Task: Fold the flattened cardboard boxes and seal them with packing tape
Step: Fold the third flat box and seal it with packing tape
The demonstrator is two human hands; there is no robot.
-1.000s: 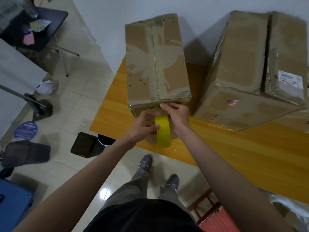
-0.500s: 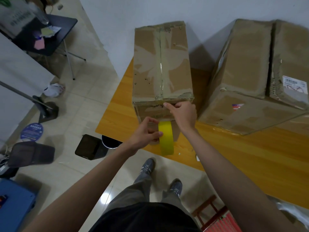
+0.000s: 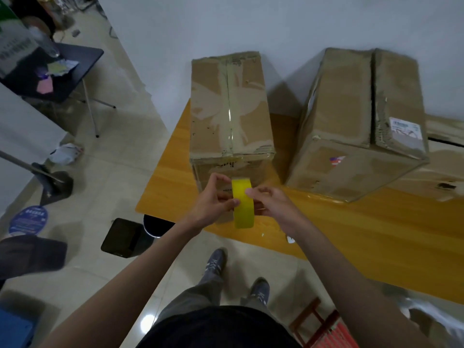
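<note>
The tape roll (image 3: 243, 203) is bright yellow; both cardboard boxes (image 3: 229, 109) are dull brown — scuffed pale in patches — on an orange wood-grain table (image 3: 376, 237).

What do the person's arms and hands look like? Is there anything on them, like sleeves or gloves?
No gloves: the left hand and right hand are bare. Both forearms are bare too, with no sleeves, watch or rings showing. Lower down you see a dark top, grey trousers and grey shoes.

Both forearms bare, no sleeves showing. Dark top (image 3: 218, 327). Grey-olive trousers (image 3: 198, 297). Dark grey sneakers (image 3: 215, 259) with pale side stripes.
</note>
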